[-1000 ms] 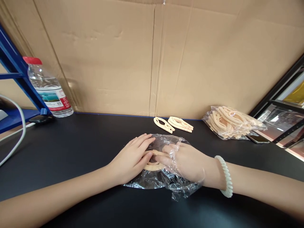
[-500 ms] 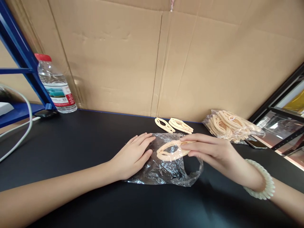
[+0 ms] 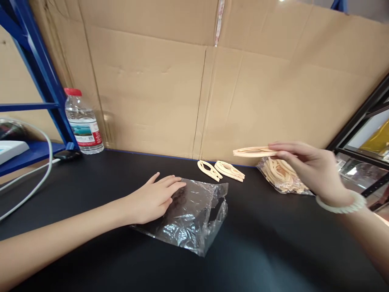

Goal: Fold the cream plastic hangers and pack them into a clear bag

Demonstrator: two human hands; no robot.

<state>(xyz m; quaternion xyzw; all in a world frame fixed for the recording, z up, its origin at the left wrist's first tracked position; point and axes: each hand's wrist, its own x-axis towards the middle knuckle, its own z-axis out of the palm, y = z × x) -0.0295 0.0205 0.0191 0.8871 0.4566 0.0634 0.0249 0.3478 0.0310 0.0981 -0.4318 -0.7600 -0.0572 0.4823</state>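
Note:
My left hand (image 3: 154, 198) lies with its fingers spread on a clear plastic bag (image 3: 188, 219), which is flat and torn at its right end. Pinched between the thumb and fingers of my right hand (image 3: 306, 166) is a beige folded travel hanger (image 3: 253, 152), held level above the table. Behind the bag lie a single folded hanger (image 3: 209, 170) and, just right of it, a small stack of similar hangers (image 3: 230, 170). Under and beyond my right hand sits a filled clear bag of hangers (image 3: 281, 176), partly hidden by that hand.
A water bottle (image 3: 84, 125) with a red cap stands at the back left, beside a blue metal frame (image 3: 45, 77). A white cable (image 3: 50, 162) and a black object (image 3: 67, 155) lie there. Cardboard (image 3: 152, 93) walls the back of the black table (image 3: 100, 186). A black rack (image 3: 361, 138) stands right.
My right hand has drawn the hanger out of the clear bag and raised it to the right. My left hand and the bag have shifted left. The view has tilted up slightly.

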